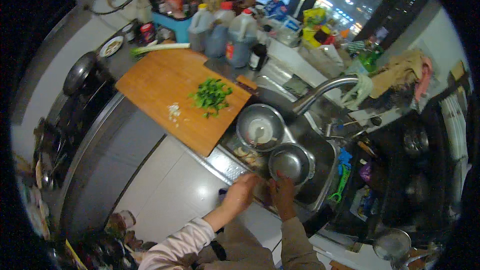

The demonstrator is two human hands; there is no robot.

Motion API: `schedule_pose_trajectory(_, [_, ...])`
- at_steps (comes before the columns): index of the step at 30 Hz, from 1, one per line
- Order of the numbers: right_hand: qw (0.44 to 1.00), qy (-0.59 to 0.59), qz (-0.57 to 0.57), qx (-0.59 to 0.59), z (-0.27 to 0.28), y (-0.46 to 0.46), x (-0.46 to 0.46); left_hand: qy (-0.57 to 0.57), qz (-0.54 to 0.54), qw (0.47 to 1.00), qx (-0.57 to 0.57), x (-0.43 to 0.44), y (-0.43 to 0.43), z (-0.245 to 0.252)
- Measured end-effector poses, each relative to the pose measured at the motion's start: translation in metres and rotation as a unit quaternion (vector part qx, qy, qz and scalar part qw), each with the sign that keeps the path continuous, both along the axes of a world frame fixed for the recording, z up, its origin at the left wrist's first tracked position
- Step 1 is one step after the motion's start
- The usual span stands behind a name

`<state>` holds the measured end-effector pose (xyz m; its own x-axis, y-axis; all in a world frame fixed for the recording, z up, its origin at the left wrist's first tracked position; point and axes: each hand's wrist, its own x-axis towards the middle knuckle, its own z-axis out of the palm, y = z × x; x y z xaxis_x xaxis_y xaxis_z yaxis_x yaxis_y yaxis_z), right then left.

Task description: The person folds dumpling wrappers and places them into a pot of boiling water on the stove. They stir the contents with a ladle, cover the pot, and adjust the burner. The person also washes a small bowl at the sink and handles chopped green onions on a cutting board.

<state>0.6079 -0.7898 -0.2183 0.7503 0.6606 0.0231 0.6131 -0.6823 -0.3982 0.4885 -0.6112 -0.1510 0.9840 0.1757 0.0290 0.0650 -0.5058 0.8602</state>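
Note:
My left hand (243, 192), with a pale sleeve pushed up the forearm, is over the front rim of the sink (325, 180). Its fingertips are blurred, and I cannot make out anything in them. My right hand (284, 196) is close beside it, fingers overlapping the near rim of a metal bowl (290, 163); whether they grip that rim is unclear. Behind this bowl sits a second metal bowl (245, 123) holding something whitish. Pale scraps (247, 155) lie in the sink left of the bowls.
A wooden cutting board (157, 82) bridges the sink's left end, bearing chopped greens (212, 96) and minced white bits (174, 111). A curved faucet (322, 89) reaches over the sink. Large plastic jugs (242, 37) stand behind. A green peeler (342, 185) lies on the right.

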Motion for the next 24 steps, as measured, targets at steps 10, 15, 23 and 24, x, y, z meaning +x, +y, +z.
schedule_pose_trajectory(10, [0.890,-0.256,-0.187,0.328,0.199,0.033,0.124,-0.016,-0.023,0.995,0.092,0.015,0.039,-0.005])
schedule_pose_trajectory(15, [0.844,-0.283,-0.118,0.439,0.233,0.064,0.148,0.108,-0.089,0.970,0.200,0.010,0.051,-0.024])
schedule_pose_trajectory(23, [0.841,-0.003,-0.163,0.515,0.059,0.080,0.179,0.210,-0.073,0.958,0.179,0.003,0.073,0.004])
schedule_pose_trajectory(24, [0.888,-0.067,-0.171,0.421,0.049,0.086,0.188,0.197,-0.059,0.968,0.147,-0.002,0.076,-0.001])
